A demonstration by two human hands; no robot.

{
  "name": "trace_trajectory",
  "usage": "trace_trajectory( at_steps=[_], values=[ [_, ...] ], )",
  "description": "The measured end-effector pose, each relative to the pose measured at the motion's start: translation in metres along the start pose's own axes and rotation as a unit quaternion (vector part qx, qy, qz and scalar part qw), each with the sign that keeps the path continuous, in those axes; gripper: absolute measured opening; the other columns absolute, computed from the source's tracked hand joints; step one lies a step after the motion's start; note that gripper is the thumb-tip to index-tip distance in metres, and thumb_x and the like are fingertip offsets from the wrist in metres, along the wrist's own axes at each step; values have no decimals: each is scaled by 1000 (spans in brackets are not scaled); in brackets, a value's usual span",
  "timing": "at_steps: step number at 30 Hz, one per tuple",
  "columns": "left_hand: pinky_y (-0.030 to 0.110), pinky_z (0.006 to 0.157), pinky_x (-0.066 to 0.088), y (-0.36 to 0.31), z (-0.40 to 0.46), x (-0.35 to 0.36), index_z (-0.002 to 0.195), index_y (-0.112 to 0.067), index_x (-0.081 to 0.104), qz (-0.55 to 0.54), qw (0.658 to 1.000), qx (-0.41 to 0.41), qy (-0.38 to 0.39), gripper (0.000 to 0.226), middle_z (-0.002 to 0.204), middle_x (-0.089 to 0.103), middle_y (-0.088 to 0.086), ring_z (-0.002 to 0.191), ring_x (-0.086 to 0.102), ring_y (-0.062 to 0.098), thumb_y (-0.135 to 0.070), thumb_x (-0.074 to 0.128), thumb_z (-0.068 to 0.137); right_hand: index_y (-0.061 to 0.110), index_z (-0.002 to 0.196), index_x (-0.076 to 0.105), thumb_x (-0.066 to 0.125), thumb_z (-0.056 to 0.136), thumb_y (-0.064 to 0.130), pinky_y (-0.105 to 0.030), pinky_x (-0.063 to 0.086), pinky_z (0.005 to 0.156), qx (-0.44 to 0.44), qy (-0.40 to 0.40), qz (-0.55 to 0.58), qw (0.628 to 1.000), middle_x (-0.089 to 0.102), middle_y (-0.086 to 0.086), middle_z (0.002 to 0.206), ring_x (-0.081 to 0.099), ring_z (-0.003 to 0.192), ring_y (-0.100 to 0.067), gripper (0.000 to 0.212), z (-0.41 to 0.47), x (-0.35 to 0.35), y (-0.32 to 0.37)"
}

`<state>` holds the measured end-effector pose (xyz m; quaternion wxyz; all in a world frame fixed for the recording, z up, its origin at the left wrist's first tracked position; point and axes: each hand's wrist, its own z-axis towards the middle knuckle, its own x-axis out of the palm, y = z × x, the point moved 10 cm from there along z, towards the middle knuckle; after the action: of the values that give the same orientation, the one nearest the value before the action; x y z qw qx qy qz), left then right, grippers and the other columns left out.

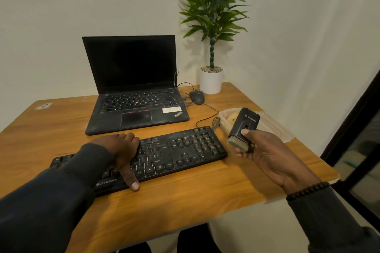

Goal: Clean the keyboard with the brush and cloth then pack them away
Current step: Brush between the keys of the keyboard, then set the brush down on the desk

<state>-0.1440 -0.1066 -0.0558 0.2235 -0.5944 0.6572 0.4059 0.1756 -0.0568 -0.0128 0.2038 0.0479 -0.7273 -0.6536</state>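
The brush (243, 129), a small black block with a pale bristle strip along its lower edge, looked light and rigid, best taken by its hard body as the right hand (265, 150) did, fingers curled round it just off the keyboard's (164, 154) three o'clock end. The left hand (121, 150) lay flat and uncurled on the dusty black keys at about nine o'clock, steadying the keyboard on the tabletop (185, 195).
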Motion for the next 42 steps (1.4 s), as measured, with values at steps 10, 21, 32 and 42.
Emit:
trace_trajectory(
  at_steps=[10, 21, 32, 42],
  values=[
    [48, 119, 25, 4, -1, 3, 157, -15, 2, -9, 1000, -1, 2, 154, 162, 13, 4, 148, 19, 30, -83, 74, 39, 19, 113, 68, 54, 95, 28, -30, 39, 55, -22, -6, -145, 989, 67, -6, 79, 54, 60, -9, 25, -21, -11, -14],
    [48, 119, 23, 4, 0, 4, 157, -15, -1, -6, 1000, 4, 6, 157, 163, 11, 4, 148, 17, 29, -85, 69, 35, 31, 97, 73, 56, 93, 41, -31, 49, 69, -15, -4, -388, 922, 72, 5, 87, 65, 80, -12, 20, -27, -36, -20],
    [47, 120, 23, 1, -4, 1, 157, -15, -1, -6, 1000, 7, -6, 145, 163, 9, 4, 149, 15, 28, -79, 76, 52, 39, 110, 63, 65, 89, 33, -39, 56, 85, 24, 51, -423, 904, 71, 4, 98, 68, 90, -11, 22, -14, -48, -26],
    [47, 119, 23, -2, -8, -1, 157, -14, -2, -17, 1000, 4, -9, 143, 163, 8, 4, 149, 15, 28, -75, 77, 55, 26, 97, 66, 65, 88, 17, -13, 43, 62, -129, -78, -497, 855, 63, 7, 91, 59, 81, -5, 13, -18, -44, 2]
  ],
)
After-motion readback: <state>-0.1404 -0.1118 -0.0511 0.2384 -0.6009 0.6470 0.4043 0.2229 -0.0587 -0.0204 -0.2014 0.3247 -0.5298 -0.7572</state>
